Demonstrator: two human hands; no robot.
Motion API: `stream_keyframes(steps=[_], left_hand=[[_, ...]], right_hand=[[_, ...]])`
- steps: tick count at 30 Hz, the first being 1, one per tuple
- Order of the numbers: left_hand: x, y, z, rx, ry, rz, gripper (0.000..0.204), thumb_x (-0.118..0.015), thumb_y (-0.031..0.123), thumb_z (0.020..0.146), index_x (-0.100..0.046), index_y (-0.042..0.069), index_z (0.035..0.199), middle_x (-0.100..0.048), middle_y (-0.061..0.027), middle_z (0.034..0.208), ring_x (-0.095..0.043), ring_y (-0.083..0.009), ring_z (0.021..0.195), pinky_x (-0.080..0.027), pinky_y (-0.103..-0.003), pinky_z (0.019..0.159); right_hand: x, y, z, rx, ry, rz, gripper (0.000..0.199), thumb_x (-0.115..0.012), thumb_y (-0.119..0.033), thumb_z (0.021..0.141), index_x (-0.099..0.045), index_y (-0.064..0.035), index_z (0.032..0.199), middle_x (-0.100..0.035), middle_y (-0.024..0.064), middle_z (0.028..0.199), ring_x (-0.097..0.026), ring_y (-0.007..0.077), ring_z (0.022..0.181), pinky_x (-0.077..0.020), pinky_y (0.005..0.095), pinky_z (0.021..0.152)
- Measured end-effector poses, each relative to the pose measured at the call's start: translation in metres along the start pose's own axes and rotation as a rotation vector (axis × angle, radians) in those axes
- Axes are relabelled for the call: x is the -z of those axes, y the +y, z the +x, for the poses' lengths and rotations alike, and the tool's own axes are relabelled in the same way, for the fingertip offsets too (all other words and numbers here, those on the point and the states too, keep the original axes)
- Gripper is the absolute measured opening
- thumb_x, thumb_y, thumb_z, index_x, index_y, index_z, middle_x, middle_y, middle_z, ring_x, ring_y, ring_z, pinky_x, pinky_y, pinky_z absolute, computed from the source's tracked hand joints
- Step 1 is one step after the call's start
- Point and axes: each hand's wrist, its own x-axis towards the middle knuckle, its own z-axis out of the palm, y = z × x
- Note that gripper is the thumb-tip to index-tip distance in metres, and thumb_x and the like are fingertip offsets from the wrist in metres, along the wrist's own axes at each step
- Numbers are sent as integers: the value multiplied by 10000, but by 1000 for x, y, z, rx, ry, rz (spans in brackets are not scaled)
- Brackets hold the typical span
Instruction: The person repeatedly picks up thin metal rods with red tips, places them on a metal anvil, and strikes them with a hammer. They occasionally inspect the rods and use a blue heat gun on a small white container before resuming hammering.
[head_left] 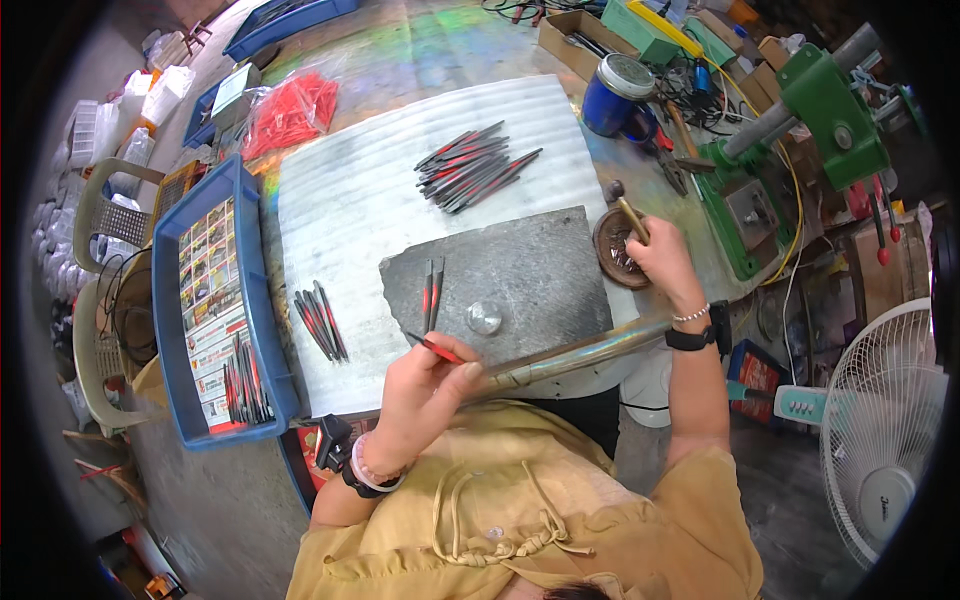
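My left hand [425, 395] pinches a slim black-and-red tapered tool [440, 349], which looks like tweezers, at the near edge of a dark stone slab [540, 255]. Two similar tools [433, 293] lie side by side on the slab, beside a clear round glass-like piece [484, 318]. My right hand [665, 262] is wrapped round the handle of a small hammer [628, 208]. The hammer's dark head points away from me, over the rim of a round brown dish [604, 247]. Small shiny bits lie in the dish.
White foam sheet [350, 220] carries a large pile of black-and-red tools [475, 168] and a smaller bunch [320, 322]. At left stands a blue tray [172, 330] with more. A green press [835, 120], blue mug [612, 95] and pliers [668, 165] stand at right, near a fan [885, 430].
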Motion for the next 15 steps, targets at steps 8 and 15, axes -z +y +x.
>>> stream_keyframes(steps=[8, 15], left_hand=[[-3, 11, 11, 162, -40, -508, 206, -576, 133, 960, -490, 7, 1097, -593, -105, 950, -687, -195, 753, -589, -279, 665], [-14, 2, 21, 320, -75, -829, 217, -587, 111, 951, -512, -2, 1121, -605, -122, 979, -700, -220, 821, -617, -307, 696]], right_hand=[[21, -14, -27, -329, -81, 939, 84, -640, -39, 840, -581, -35, 900, -591, 29, 723, -414, 36, 443, -311, 190, 392], [22, -89, -82, -311, -235, 1235, 136, -641, -29, 851, -578, -16, 972, -651, 63, 800, -428, 30, 437, -327, 176, 389]])
